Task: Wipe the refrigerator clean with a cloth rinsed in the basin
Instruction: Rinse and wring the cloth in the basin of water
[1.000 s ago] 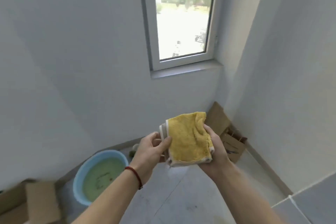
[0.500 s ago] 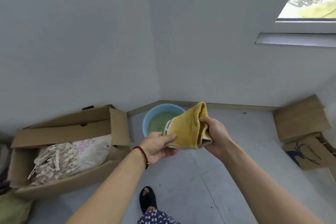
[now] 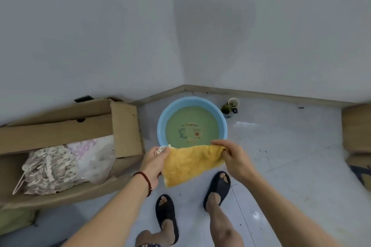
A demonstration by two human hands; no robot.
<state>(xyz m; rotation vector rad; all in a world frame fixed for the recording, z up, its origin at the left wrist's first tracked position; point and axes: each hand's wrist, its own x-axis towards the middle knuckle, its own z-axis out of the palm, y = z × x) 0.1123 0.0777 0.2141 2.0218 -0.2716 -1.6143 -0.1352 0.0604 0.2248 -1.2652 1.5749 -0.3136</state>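
Note:
A yellow cloth [image 3: 188,163] hangs spread out between my two hands, just in front of the near rim of the basin. My left hand [image 3: 154,161] pinches its left top corner and my right hand [image 3: 233,156] grips its right top corner. The light blue basin [image 3: 160,126] stands on the floor in the room's corner and holds greenish water with a printed picture showing on its bottom. The refrigerator is out of view.
An open cardboard box [image 3: 60,136] with fabric bundles lies on the floor to the left. A small cup [image 3: 233,103] stands right of the basin by the wall. More cardboard [image 3: 356,128] sits at the right edge. My sandalled feet [image 3: 217,186] stand on grey tiles.
The view has swung from the window down to the basin. The cloth, folded in my hands before, is now stretched open between them, closer to the basin.

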